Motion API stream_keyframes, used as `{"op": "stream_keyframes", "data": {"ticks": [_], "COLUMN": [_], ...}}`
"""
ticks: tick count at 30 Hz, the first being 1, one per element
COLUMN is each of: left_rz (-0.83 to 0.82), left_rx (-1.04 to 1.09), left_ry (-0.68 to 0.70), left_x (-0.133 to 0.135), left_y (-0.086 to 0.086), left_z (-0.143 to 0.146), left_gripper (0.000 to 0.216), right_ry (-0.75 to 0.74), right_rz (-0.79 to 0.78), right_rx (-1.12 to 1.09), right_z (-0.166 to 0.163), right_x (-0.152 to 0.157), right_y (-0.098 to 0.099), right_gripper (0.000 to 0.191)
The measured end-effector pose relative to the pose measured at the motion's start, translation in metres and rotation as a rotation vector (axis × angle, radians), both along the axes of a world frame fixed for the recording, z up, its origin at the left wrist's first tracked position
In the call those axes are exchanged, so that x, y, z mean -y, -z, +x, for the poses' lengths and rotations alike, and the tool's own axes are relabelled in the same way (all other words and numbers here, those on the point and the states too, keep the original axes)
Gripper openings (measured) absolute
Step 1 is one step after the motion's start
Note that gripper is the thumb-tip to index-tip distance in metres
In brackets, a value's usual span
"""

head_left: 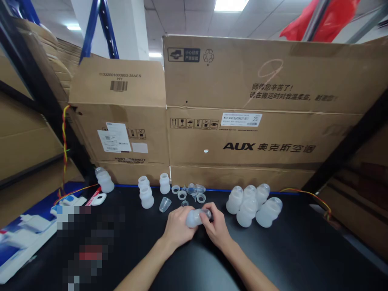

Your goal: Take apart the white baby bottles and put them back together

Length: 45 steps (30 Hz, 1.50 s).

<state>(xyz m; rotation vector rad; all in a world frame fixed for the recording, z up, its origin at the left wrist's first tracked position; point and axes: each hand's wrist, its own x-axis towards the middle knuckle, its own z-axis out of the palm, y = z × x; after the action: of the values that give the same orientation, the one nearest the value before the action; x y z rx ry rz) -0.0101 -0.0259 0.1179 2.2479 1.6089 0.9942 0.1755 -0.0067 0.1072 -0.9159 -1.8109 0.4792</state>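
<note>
A small translucent baby bottle [192, 219] lies tilted sideways between my hands, low over the black tabletop. My left hand [178, 227] is closed around its body. At the other end, my right hand [217, 227] pinches the clear dome cap [206, 212] with thumb and fingers. Just beyond my hands are several loose white collar rings [201, 198] and clear pieces. A clear cap [165, 204] lies on its side left of them. Farther left stand open bottles without caps [146, 197]. To the right is a cluster of capped bottles [246, 211].
Large cardboard panels [197, 137] form a wall along the table's back edge. Another capped bottle [104, 180] stands at the back left, near white objects [33, 224] and a red-and-white item. Dark metal posts flank both sides. Yellow and red wires [306, 191] run at both back corners.
</note>
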Motion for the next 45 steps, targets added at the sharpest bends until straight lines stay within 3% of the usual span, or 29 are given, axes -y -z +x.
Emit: {"op": "stream_keyframes", "data": {"ticks": [5, 8, 13, 17, 22, 24, 26, 30, 34, 41, 45], "left_rz": [-0.028, -0.019, 0.092, 0.162, 0.169, 0.17, 0.166, 0.146, 0.127, 0.108, 0.059], "left_rx": [0.055, 0.02, -0.159, -0.142, -0.071, -0.045, -0.019, 0.018, 0.067, 0.297, 0.421], "left_ry": [0.11, 0.145, 0.009, -0.136, -0.198, -0.207, -0.208, -0.201, -0.163, -0.092, -0.066], "left_x": [0.012, 0.014, 0.004, -0.008, -0.015, -0.015, -0.015, -0.017, -0.019, -0.019, -0.019], "left_y": [0.008, 0.006, 0.002, 0.008, 0.01, 0.009, 0.008, 0.008, 0.006, 0.011, 0.013], "left_z": [0.012, 0.016, 0.007, -0.007, -0.014, -0.014, -0.014, -0.015, -0.016, -0.012, -0.009], "left_gripper": [0.058, 0.07, 0.059, 0.043, 0.038, 0.031, 0.027, 0.029, 0.016, 0.009, 0.016], "right_ry": [-0.102, -0.027, 0.329, 0.478, 0.547, 0.528, 0.396, 0.085, 0.125, 0.095, 0.047], "right_rz": [0.07, 0.091, 0.012, 0.165, 0.384, 0.461, 0.495, 0.293, 0.085, 0.016, -0.005], "right_rx": [0.027, 0.043, -0.047, 0.043, 0.1, 0.126, 0.174, 0.349, 0.439, 0.344, 0.225], "right_z": [-0.003, -0.003, 0.01, 0.021, 0.021, 0.018, 0.012, -0.006, -0.018, -0.015, -0.012], "right_x": [0.012, 0.009, -0.014, -0.027, -0.025, -0.02, -0.013, -0.004, -0.005, -0.007, -0.007], "right_y": [0.003, 0.007, 0.013, 0.005, -0.007, -0.006, -0.003, 0.005, 0.009, 0.01, 0.01], "right_gripper": [0.042, 0.045, 0.072, 0.06, 0.056, 0.061, 0.063, 0.057, 0.06, 0.05, 0.026]}}
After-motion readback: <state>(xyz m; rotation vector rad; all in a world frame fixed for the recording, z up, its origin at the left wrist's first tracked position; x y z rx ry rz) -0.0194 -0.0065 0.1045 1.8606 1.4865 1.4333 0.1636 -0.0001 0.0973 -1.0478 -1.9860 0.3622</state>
